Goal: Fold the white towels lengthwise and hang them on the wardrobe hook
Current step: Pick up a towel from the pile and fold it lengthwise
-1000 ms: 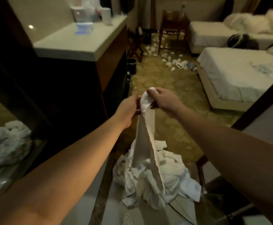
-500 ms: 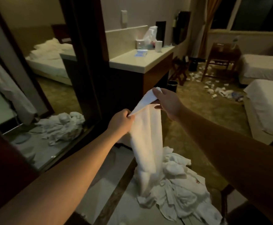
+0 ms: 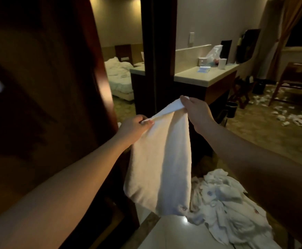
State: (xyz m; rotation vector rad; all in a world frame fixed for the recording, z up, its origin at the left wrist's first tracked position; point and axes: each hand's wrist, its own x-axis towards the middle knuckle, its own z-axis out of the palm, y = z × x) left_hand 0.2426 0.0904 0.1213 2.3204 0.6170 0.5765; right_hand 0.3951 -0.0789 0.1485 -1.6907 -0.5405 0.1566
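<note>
Left hand fingers pinch white towel top corner; right hand fingers pinch other corner, towel hanging.

We see our two forearms bare to the frame's edge, no sleeves showing, and our left hand and right hand ungloved.

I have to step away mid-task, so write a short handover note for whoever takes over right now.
Left hand pinches one top corner of the white terry towel; right hand pinches the other end of its top edge, held higher. The towel hangs in the air between them, doubled lengthwise, beside the dark wooden wardrobe door. More white towels lie in a crumpled pile on the floor below right. No hook is in view. Left to do: hang this towel, then fold and hang those in the pile.
</note>
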